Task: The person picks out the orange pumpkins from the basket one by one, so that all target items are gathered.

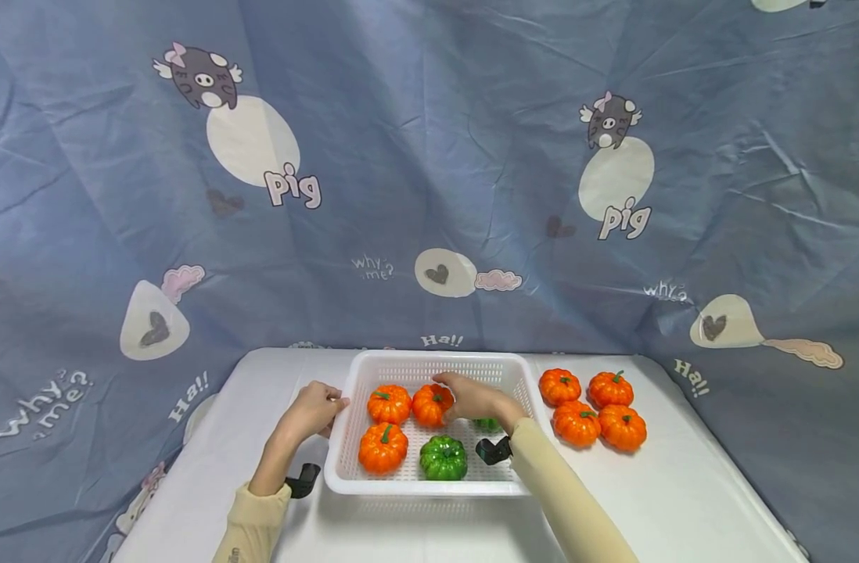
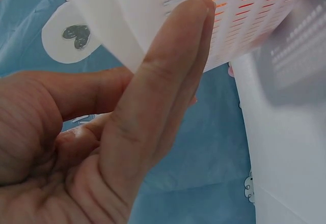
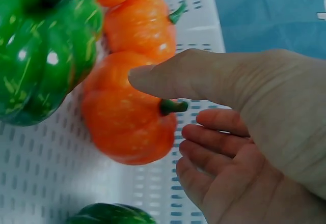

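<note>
A white perforated plastic basket (image 1: 429, 489) holds several small pumpkins. At its left rim is my left hand (image 1: 315, 408); in the left wrist view the thumb and a finger (image 2: 175, 56) pinch the basket's edge. Inside, my right hand (image 1: 473, 397) reaches over an orange pumpkin (image 1: 426, 405). The right wrist view puts the thumb (image 3: 168, 79) across this pumpkin, while the other fingers hang loosely curled beside its green stem. Two more orange pumpkins (image 1: 389, 404) sit to its left. One green pumpkin (image 1: 443, 458) lies in front; another (image 1: 487, 424) is partly hidden under my right wrist.
Several orange pumpkins (image 1: 577, 424) stand close together on the white table (image 1: 683, 485), right of the basket. A blue curtain with pig prints (image 1: 429, 156) hangs behind the table and along its sides.
</note>
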`<state>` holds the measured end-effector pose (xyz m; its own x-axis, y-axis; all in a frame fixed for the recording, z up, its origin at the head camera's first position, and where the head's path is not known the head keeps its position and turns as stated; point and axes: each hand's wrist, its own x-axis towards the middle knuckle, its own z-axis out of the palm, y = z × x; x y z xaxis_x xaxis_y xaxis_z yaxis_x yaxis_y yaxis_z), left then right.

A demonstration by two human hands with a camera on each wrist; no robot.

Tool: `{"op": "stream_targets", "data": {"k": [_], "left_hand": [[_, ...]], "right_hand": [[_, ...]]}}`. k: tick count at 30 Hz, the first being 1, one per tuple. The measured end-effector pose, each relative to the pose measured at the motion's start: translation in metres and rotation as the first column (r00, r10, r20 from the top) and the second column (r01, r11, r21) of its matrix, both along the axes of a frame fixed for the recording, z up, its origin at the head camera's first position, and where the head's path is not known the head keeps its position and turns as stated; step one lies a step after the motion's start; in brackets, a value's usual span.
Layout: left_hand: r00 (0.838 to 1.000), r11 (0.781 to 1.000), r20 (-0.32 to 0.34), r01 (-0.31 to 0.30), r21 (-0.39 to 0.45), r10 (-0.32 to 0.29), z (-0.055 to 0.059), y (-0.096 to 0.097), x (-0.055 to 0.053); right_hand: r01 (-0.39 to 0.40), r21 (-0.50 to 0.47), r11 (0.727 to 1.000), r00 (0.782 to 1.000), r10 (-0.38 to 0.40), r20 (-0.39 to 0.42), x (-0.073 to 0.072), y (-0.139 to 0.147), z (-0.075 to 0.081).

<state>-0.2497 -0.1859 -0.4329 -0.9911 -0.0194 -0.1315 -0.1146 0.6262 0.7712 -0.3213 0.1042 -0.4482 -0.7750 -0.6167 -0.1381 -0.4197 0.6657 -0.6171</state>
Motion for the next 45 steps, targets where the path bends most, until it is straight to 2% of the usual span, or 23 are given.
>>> {"op": "stream_targets", "data": {"k": [8,15,23,27,31,38,45], "left_hand": [[1.0,1.0,0.005,-0.004,-0.006,0.004,0.002,0.0,-0.001],[1.0,1.0,-0.009,0.003,0.007,-0.003,0.0,0.001,0.0],[1.0,1.0,-0.005,0.007,0.007,-0.007,0.002,0.0,-0.001],[1.0,1.0,-0.003,0.009,0.009,-0.009,0.001,0.0,-0.001],[1.0,1.0,0.0,0.003,0.014,-0.003,-0.001,0.0,-0.001],[1.0,1.0,-0.001,-0.003,0.012,0.003,-0.002,0.0,-0.001],[1.0,1.0,0.007,-0.003,0.008,0.003,-0.001,0.0,0.0]], "right_hand": [[0.025,0.04,0.999,1.0,-0.026,0.004,-0.012,-0.005,-0.014],[0.047,0.111,0.993,0.999,-0.047,-0.002,-0.01,-0.007,-0.019],[0.081,0.054,0.995,0.994,-0.085,0.07,-0.011,-0.002,-0.019],[0.083,0.044,0.996,0.994,-0.086,0.073,-0.012,-0.001,-0.018],[0.072,-0.008,0.997,0.995,-0.072,0.066,-0.011,-0.001,-0.014],[0.106,-0.113,0.988,0.991,-0.096,0.097,-0.001,0.004,-0.001],[0.094,-0.194,0.976,0.995,-0.086,0.052,0.014,0.015,0.011]]}}
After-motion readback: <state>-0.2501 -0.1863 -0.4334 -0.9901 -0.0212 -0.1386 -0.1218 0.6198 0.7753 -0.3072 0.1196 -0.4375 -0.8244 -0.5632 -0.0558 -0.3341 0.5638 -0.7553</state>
